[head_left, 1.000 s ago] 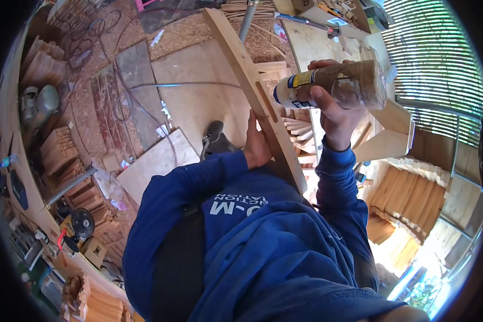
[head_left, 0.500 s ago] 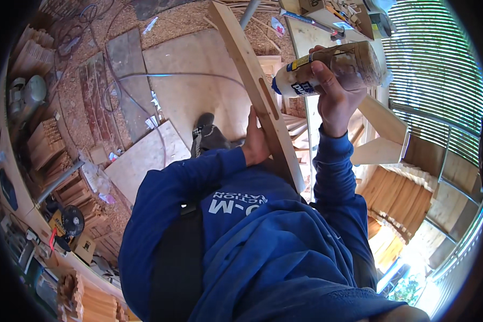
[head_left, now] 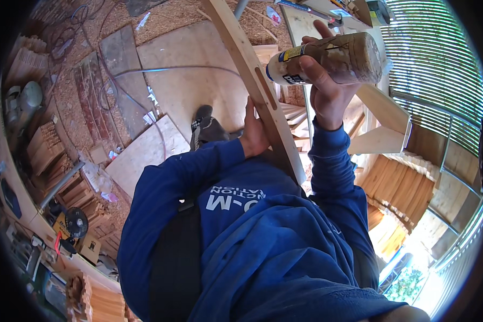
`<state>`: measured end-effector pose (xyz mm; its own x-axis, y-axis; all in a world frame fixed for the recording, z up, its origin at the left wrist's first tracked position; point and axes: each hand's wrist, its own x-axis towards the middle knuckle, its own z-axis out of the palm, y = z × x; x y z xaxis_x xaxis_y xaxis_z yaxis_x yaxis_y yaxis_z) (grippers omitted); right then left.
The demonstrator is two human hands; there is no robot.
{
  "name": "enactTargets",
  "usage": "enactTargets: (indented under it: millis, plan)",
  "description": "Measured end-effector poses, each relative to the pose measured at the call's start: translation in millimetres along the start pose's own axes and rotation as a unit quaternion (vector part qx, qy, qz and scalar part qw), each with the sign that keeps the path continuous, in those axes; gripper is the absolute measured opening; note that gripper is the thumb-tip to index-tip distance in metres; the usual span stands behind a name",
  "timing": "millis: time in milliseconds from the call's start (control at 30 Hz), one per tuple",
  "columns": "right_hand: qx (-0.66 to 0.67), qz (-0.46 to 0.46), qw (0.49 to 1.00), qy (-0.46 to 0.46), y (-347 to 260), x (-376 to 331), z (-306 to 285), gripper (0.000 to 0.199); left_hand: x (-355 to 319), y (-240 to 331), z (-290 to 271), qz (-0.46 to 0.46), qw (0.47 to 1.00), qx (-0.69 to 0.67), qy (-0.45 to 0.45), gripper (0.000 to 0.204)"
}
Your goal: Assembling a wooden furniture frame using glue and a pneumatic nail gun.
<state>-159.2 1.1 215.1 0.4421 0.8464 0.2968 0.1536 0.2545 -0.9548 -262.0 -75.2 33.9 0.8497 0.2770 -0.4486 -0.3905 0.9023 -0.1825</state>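
So, left hand (head_left: pixel 256 133): pressed to the side of the wood, thumb pointing up; its finger ends are hidden, so I cannot tell if they curl around.
Right hand (head_left: pixel 330 95): wrapped around a bottle, thumb on the near side, with one finger sticking up past it.
Bottle (head_left: pixel 338 52): tipped on its side in the air, its white end near the slot; the rest looks brown and smudgy.
Long wood (head_left: pixel 251 76): slanting up from beside the person's belly, between the two hands.
Slot (head_left: pixel 265 86): a long hole cut in the wood.
Floor: a dark shoe (head_left: pixel 202 114) and a thin hose (head_left: pixel 172 68).
Lower right: stacked wood (head_left: pixel 400 188).
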Motion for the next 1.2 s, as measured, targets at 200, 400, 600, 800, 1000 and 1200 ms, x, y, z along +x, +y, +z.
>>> enactTargets:
  millis: [200,400,600,800,1000,1200]
  plan:
    - [-0.028,0.003,0.999,-0.019,10,-3,-4,0.062,-2,-1,-4,-0.008,1.0,0.0,-0.015,0.104]
    - [0.019,-0.029,0.999,0.029,1,-9,19,0.054,-4,-3,-8,-0.01,1.0,-0.004,-0.029,0.105]
    - [0.026,0.004,0.999,0.026,8,-5,17,0.045,-5,-2,-9,-0.011,0.999,-0.006,-0.031,0.104]
    - [0.009,-0.027,0.999,0.032,14,0,15,0.03,-6,-1,-12,-0.01,0.999,-0.008,-0.033,0.103]
    - [0.012,-0.021,0.999,0.031,9,-1,20,0.029,-10,0,-12,-0.017,1.0,-0.008,-0.025,0.102]
    - [0.011,-0.017,0.999,0.034,9,-2,24,0.031,-13,3,-12,-0.005,1.0,0.008,-0.026,0.102]
